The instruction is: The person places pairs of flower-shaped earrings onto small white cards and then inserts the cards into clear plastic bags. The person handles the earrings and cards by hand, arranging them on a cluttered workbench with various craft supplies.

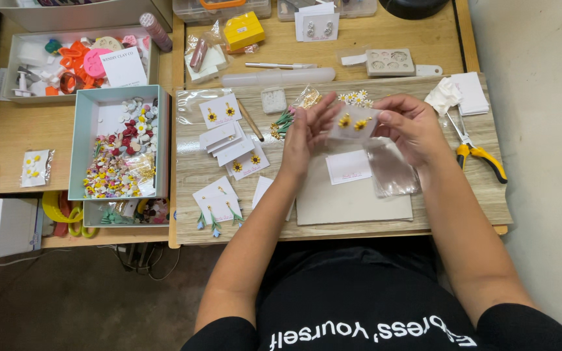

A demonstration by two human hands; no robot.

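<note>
My left hand and right hand pinch a sunflower earring card above the bench's far edge.

Person seen from above. Black short-sleeved T-shirt; sleeve hems end well above the elbows, at 7 and 4 o'clock in frame. White block lettering runs across the chest, upside down from the head camera. Both forearms bare, no watch, bracelet or rings visible. Left hand and right hand ungloved. Dark garment below the shirt, detail unclear.
</note>
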